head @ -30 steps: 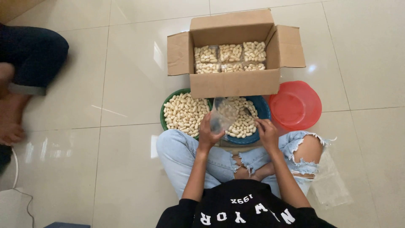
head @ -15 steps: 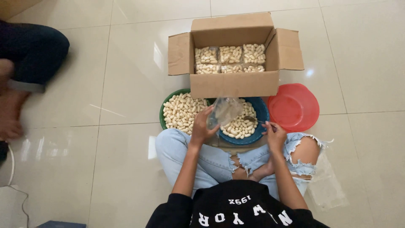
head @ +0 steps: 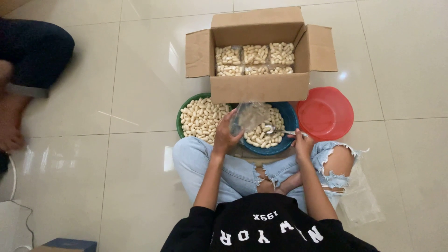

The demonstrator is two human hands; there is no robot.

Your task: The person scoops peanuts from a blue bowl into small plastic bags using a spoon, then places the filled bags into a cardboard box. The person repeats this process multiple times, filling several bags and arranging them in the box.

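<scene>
Tiled floor: hands grip bag (head: 248,116) (spoon (head: 284,132)).

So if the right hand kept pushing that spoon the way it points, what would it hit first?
Most likely the pale snack pieces in the blue bowl. The right hand holds the spoon aimed left across that bowl; beyond lies the clear bag, though depth is unclear.

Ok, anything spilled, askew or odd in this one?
Nothing stands out. The snacks stay inside the green bowl, the blue bowl and the cardboard box. The left hand holds a clear bag; the right hand holds a spoon.
</scene>
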